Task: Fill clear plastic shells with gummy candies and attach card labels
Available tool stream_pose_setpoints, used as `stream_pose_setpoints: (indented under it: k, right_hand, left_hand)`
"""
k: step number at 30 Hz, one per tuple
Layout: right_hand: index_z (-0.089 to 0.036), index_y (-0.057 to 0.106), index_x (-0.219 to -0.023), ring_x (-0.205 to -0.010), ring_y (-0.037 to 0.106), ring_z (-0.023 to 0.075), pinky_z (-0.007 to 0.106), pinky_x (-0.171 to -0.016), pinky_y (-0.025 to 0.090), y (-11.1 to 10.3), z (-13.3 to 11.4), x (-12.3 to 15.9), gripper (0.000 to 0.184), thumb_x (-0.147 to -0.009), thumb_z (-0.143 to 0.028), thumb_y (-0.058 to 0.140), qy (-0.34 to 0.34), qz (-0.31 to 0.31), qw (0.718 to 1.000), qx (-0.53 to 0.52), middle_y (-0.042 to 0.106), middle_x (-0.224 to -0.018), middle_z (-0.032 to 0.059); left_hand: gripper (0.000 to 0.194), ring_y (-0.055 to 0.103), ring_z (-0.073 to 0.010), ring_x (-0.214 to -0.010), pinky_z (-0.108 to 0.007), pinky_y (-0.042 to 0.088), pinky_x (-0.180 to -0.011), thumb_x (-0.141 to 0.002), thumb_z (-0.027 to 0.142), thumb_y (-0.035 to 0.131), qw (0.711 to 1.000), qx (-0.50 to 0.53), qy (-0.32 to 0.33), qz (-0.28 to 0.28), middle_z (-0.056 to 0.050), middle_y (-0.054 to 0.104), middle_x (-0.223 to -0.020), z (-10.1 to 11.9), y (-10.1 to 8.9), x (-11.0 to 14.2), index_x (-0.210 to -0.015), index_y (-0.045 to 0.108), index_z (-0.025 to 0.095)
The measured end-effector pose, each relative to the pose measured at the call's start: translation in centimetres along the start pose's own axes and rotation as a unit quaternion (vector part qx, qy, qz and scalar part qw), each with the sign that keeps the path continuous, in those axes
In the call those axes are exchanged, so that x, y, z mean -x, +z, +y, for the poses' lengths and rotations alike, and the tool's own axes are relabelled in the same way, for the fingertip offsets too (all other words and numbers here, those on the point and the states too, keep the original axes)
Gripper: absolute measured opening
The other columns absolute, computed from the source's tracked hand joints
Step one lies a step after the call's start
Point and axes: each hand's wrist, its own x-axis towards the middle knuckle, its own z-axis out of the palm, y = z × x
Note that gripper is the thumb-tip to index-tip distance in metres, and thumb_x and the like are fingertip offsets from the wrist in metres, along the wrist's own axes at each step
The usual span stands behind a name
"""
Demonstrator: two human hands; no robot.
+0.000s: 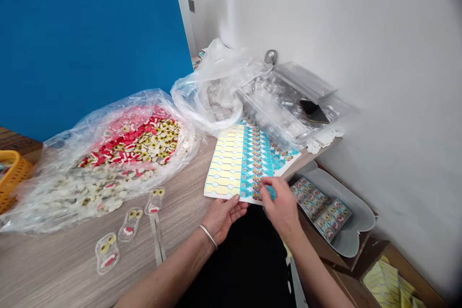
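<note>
The right hand (279, 207) is bunched, its fingertips (263, 186) pinched together on the teal printed strip at the near corner of the label sheet (231, 163); the hand partly hides that corner, so the exact hold is hard to see. The left hand (225, 216), a metal bangle (208, 237) on its wrist, lies open with the fingers spread, and its thumb tip meets the sheet's near edge. The handling in progress looks like close work at that corner, with both hands at the sheet. The sheet, rows of yellow tabs beside teal strips, lies flat on a wood-grain table (180, 216), overlapping a second printed sheet (285, 156). Left of the hands, three clear pieces printed with eyes and a red mouth (130, 224) lie in a loose row, near a large clear bag (126, 154) heaped with similar pieces. Beyond the sheets sit stacked clear plastic trays (285, 106) with a black phone (313, 111) on top. To the right, a cardboard box (321, 207) below the table edge holds more printed sheets.
</note>
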Motion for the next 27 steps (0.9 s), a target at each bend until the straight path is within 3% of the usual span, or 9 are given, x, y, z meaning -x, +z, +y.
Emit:
stream_pose_setpoints:
  k: [2, 5, 13, 19, 27]
  right_hand:
    - [-0.024, 0.063, -0.1, -0.098, 0.06, 0.024, 0.039, -0.087, 0.046, 0.1, -1.2, 2.2, 0.012, -0.093, -0.026, 0.054, -0.015, -0.047, 0.998, -0.038, 0.067, -0.099, 0.0064]
    - [-0.024, 0.063, -0.102, -0.103, 0.059, 0.0249, 0.041, -0.088, 0.045, 1.1, -1.6, 3.6, 0.013, -0.092, -0.023, 0.056, -0.018, -0.047, 0.998, -0.034, 0.068, -0.104, 0.0065]
    - [-0.025, 0.066, -0.099, -0.099, 0.064, 0.0241, 0.044, -0.091, 0.042, 1.2, -0.6, 3.1, 0.011, -0.092, -0.023, 0.058, -0.033, -0.035, 0.998, -0.032, 0.072, -0.1, 0.0046]
    - [-0.024, 0.067, -0.094, -0.094, 0.064, 0.024, 0.04, -0.085, 0.045, 1.0, -1.3, 3.0, 0.008, -0.09, -0.025, 0.061, 0.033, -0.043, 0.996, -0.074, 0.072, -0.095, 0.0046]
    - [-0.023, 0.068, -0.083, -0.092, 0.063, 0.0232, 0.038, -0.087, 0.045, 1.4, -1.2, 2.9, 0.011, -0.088, -0.026, 0.059, 0.091, 0.017, 0.987, -0.134, 0.071, -0.088, 0.0045]
  left_hand:
    - [0.028, 0.071, -0.0159, -0.079, -0.027, 0.057, -0.076, -0.076, 0.022, 0.079, 1.0, 0.004, -0.005, -0.021, -0.011, 0.075, -0.096, -0.1, 0.3, 0.1, -0.1, 0.069, 0.012]
    - [0.028, 0.069, -0.0139, -0.077, -0.025, 0.055, -0.074, -0.074, 0.024, 0.081, 0.999, 0.013, -0.002, -0.052, -0.009, 0.074, -0.093, -0.3, 0.6, 0.0, -0.097, 0.071, 0.012]
    - [0.027, 0.064, -0.013, -0.071, -0.027, 0.052, -0.071, -0.073, 0.029, 0.082, 0.996, -0.022, 0.032, -0.075, -0.008, 0.072, -0.083, -0.7, 1.2, -0.7, -0.089, 0.073, 0.01]
    - [0.027, 0.065, -0.0168, -0.082, -0.029, 0.052, -0.075, -0.073, 0.025, 0.081, 0.993, 0.002, 0.077, -0.095, -0.009, 0.074, -0.095, -1.3, 2.2, -1.4, -0.097, 0.074, 0.014]
    - [0.023, 0.066, -0.0209, -0.093, -0.034, 0.051, -0.085, -0.08, 0.025, 0.074, 0.989, 0.007, 0.106, -0.1, -0.01, 0.073, -0.103, -1.7, 3.1, -1.2, -0.1, 0.073, 0.015]
